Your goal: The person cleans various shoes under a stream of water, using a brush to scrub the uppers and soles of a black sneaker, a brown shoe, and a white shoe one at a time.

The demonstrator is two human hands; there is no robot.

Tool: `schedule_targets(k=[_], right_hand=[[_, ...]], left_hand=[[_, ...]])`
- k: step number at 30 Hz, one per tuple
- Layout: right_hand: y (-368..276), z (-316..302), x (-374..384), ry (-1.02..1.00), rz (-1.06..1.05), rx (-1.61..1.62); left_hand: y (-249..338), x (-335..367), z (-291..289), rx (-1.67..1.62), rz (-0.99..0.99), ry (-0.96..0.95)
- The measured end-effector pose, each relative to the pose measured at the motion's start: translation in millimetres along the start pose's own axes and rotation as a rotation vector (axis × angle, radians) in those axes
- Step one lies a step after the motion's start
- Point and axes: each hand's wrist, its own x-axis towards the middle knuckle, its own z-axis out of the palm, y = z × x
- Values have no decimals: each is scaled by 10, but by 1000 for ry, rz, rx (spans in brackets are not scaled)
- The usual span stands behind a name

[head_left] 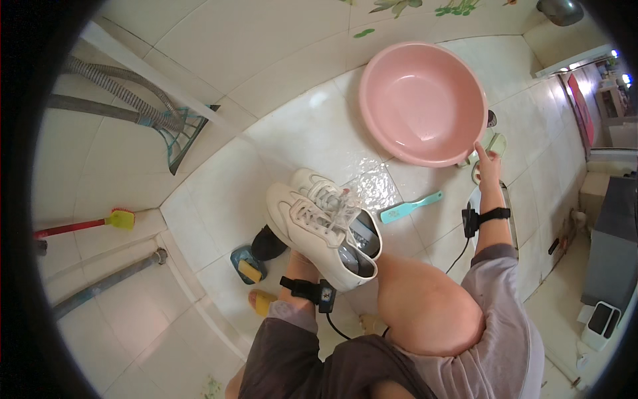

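Observation:
A pair of white lace-up shoes point(319, 226) is held up off the floor, side by side, with the heel openings toward me. My left forearm point(304, 267) reaches up behind them; the shoes hide that hand's fingers, but it appears to carry the pair. Farther off to the right, my right hand point(490, 167) grips the near right rim of a large pink basin point(425, 106). The basin's inside faces me, and it looks tilted. On the wet tiles between shoes and basin lies a turquoise brush point(412, 207).
Left of the shoes are a yellow soap bar point(250, 271) in a blue dish and a dark rounded object point(268, 243). A yellow slipper point(262, 302) shows below. A red-handled brush point(119, 219), hoses point(119, 90) and a pipe point(106, 286) line the left wall. A grey cabinet point(608, 246) stands right.

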Motion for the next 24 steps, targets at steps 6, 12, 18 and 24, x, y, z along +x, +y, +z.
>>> schedule_targets(k=[6,12,18,24], right_hand=[[-213,182,-140,-602,-128,620],[-653,288,-267,-211,7,472],[331,630,121,64,169,-53],[622,393,175,139,223,-131]], left_hand=[[244,-290,9,81,68,83],[351,-508,74,118,104,128],[335,-623,37,133,124,173],[309,-718,-173,104,148,214]])
